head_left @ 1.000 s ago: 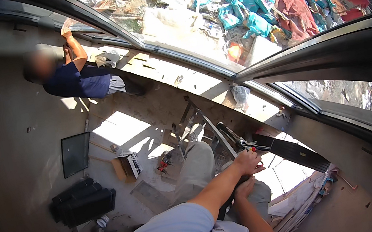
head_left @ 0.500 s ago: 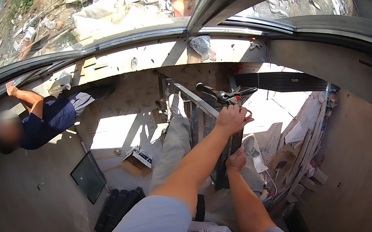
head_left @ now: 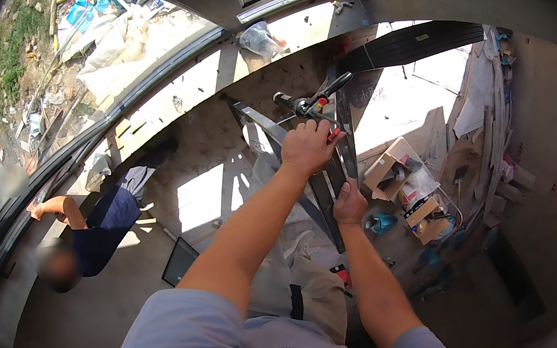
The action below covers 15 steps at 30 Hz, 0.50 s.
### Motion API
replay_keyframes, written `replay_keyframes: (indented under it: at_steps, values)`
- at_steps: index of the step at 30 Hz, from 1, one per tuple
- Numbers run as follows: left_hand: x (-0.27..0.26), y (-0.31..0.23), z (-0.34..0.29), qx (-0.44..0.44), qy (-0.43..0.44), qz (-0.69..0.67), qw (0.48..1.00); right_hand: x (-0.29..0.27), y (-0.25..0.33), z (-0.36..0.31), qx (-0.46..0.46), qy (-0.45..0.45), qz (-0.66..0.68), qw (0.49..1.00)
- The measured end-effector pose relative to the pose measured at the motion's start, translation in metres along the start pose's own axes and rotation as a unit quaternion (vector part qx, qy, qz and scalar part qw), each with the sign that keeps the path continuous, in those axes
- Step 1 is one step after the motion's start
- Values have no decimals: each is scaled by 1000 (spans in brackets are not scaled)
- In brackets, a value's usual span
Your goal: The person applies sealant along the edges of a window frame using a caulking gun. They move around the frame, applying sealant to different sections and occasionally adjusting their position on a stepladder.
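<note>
My left hand (head_left: 305,149) is closed above a long dark metal bar (head_left: 323,199), its fingers around a small red-handled thing (head_left: 334,134) whose kind is partly hidden. Lower down, the fingers of my right hand (head_left: 350,204) wrap round the bar's edge. The bar runs away from me and lies over a dark metal stand (head_left: 255,116) with splayed legs. Just beyond my left hand, a black tool (head_left: 296,103) with a long handle and a red and yellow part sits on top of the stand.
Opened cardboard boxes (head_left: 390,171) and long boards (head_left: 489,131) lie on the right. A dark bundle of strips (head_left: 412,45) is behind. A clear plastic bag (head_left: 261,40) rests on the window ledge. At left, another person (head_left: 106,225) reaches to the window frame.
My view has turned, bringing the cardboard boxes on the right into sight. Both hands stay at the bar and appear slightly further left, and the red-handled thing shows more plainly.
</note>
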<state>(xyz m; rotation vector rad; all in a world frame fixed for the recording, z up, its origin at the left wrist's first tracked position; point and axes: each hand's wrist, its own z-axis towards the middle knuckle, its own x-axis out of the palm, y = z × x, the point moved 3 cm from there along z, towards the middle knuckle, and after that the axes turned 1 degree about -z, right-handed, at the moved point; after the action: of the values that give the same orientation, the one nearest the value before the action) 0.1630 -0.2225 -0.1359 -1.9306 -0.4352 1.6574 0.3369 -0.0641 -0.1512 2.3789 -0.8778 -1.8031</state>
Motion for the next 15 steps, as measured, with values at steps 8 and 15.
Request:
replay_keyframes:
  at_steps: [8,15]
  values:
    - [-1,3,7,11,25,50,998,-1,12,4,-12,-44,26,999]
    - [-2,-1,11,-7,53,69,996,1,14,5,-2,-45,23,999]
